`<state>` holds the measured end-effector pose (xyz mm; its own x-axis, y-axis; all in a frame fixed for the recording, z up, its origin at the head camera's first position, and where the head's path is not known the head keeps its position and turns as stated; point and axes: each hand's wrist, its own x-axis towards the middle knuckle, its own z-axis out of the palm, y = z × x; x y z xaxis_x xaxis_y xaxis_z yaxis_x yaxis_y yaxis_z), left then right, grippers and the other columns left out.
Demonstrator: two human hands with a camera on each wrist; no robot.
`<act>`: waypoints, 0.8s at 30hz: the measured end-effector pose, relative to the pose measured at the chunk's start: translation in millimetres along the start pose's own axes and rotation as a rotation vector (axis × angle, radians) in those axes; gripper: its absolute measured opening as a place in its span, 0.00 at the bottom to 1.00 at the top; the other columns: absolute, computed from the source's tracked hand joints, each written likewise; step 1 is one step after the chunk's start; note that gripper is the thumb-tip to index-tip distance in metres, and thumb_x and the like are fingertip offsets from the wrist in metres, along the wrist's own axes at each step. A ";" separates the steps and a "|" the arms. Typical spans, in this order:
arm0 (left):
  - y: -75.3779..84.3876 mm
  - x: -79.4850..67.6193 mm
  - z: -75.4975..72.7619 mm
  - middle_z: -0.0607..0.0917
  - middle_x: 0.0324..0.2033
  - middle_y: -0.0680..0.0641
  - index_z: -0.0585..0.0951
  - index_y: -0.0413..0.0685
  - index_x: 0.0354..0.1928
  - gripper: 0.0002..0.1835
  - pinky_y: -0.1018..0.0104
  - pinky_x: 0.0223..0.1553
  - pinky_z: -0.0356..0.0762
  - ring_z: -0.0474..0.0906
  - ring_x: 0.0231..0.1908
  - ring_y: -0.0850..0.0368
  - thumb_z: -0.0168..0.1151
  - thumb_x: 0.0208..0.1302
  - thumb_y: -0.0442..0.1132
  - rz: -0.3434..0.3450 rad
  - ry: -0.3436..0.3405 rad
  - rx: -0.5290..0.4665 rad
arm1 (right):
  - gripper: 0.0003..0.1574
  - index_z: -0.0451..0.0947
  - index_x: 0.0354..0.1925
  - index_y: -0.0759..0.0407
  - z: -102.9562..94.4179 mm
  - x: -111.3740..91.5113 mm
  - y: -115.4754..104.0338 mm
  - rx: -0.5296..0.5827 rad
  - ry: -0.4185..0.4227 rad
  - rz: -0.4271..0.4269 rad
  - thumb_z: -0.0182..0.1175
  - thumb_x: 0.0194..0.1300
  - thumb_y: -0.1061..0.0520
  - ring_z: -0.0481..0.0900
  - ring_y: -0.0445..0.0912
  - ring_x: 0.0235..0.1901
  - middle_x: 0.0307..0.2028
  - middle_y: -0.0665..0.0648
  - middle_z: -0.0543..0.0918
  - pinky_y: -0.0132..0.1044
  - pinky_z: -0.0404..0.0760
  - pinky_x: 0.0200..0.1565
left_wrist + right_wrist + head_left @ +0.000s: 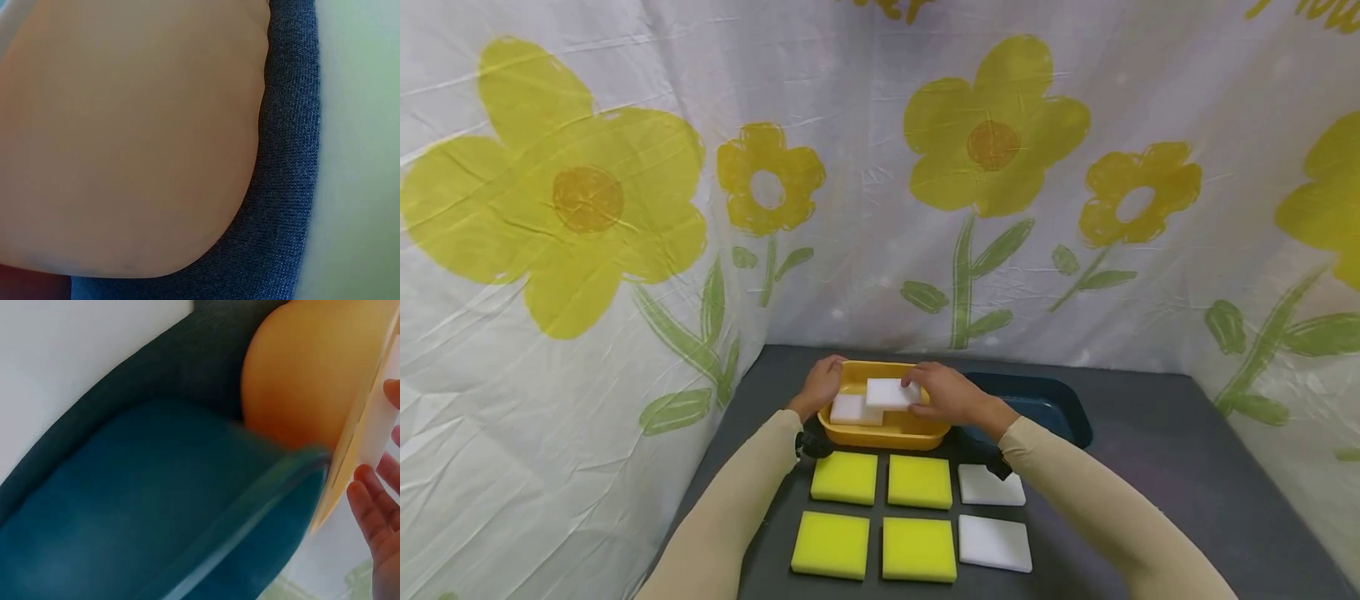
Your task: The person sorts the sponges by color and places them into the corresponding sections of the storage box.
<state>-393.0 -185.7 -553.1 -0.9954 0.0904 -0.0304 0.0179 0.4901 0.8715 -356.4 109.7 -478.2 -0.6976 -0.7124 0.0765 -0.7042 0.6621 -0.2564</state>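
My right hand (951, 392) pinches a white sponge block (886, 394) between thumb and fingers, over the orange-yellow tray (887, 438). Another white block (852, 410) lies inside that tray on its left, partly overlapped by the held one. At the tray's left end my left hand (822, 386) holds the rim. In the right wrist view the fingers of my right hand (384, 509) show at the edge, beside the white block (380, 419) and the tray's rim. Bare skin fills most of the left wrist view, its fingers out of sight.
A dark blue tray (1060, 408) stands right of the yellow one, partly behind my right forearm. Nearer me, several yellow sponge blocks (919, 550) lie in rows on the dark table (1150, 467), with two white blocks (995, 543) to their right. A flowered curtain (865, 275) hangs behind.
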 end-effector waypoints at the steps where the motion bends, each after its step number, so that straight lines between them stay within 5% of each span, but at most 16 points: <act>1: 0.1 -0.1 0.1 0.82 0.66 0.35 0.78 0.39 0.72 0.25 0.39 0.68 0.78 0.80 0.63 0.38 0.36 0.92 0.44 -0.001 0.000 -0.004 | 0.25 0.82 0.64 0.55 1.4 2.9 -1.4 0.000 -0.001 -0.006 0.74 0.74 0.49 0.83 0.55 0.60 0.63 0.58 0.85 0.53 0.84 0.66; 18: -1.3 -0.5 -1.4 0.81 0.66 0.34 0.78 0.38 0.72 0.25 0.37 0.69 0.76 0.80 0.65 0.36 0.36 0.92 0.44 0.006 -0.014 -0.029 | 0.23 0.84 0.60 0.58 22.8 33.7 -21.9 0.009 -0.002 -0.044 0.75 0.72 0.52 0.86 0.50 0.53 0.58 0.58 0.88 0.47 0.86 0.60; 24: -1.0 0.8 -1.4 0.81 0.66 0.35 0.78 0.40 0.72 0.25 0.37 0.70 0.76 0.79 0.65 0.36 0.36 0.92 0.45 -0.009 -0.011 -0.035 | 0.25 0.83 0.61 0.57 39.5 43.2 -9.1 0.015 0.024 -0.083 0.74 0.74 0.46 0.85 0.49 0.51 0.57 0.57 0.88 0.45 0.86 0.58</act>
<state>-394.0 -187.4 -553.3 -0.9945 0.0957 -0.0430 0.0059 0.4607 0.8876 -374.8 63.7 -510.6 -0.6401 -0.7587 0.1212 -0.7578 0.5975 -0.2623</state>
